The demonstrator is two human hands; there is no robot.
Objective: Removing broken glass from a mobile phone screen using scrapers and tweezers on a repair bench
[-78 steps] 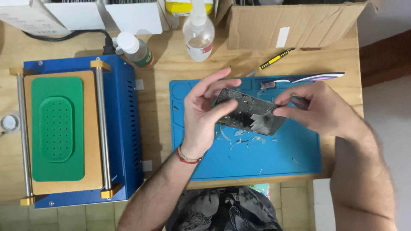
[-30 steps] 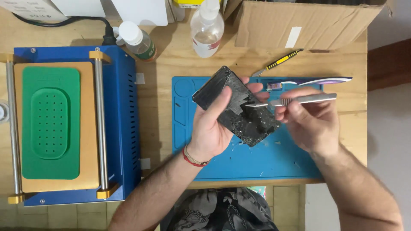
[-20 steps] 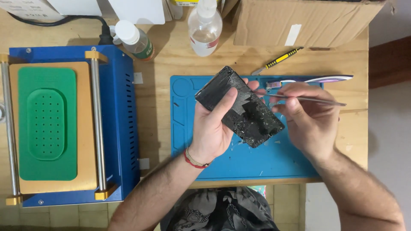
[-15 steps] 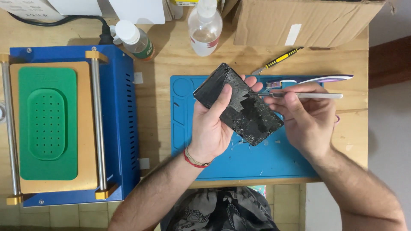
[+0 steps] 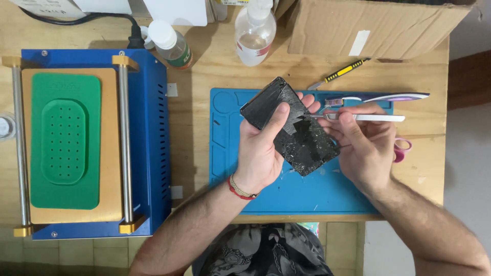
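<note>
- Cracked smartphone [image 5: 294,128] is being held up over the blue silicone work mat [image 5: 230,153], tilted, its shattered dark glass facing the person.
- Left hand [image 5: 261,153] is clasping the phone from below and behind, thumb pressing across the upper part of the glass, fingers wrapped round the far edge.
- Right hand [image 5: 365,148] is pinching a slim metal tool [image 5: 358,117], tweezers or a thin pry blade, I cannot tell which, with its tip touching the broken glass near the phone's upper right edge.
- To my eye the person is picking or lifting splinters of glass off the screen; much cracked glass is showing across the lower half, so the job looks far from finished.
- Any next move, I judge, is calling for a shallow tool angle, light pressure and a steady left-hand brace, lest the tip slip or shards scatter.
- Around them, a blue screen-separator machine [image 5: 148,143] with a green pad [image 5: 64,140] is sitting well to the left; two plastic bottles [image 5: 254,33], a yellow-handled screwdriver [image 5: 337,75] and a cardboard box [image 5: 378,28] are standing beyond the mat.
</note>
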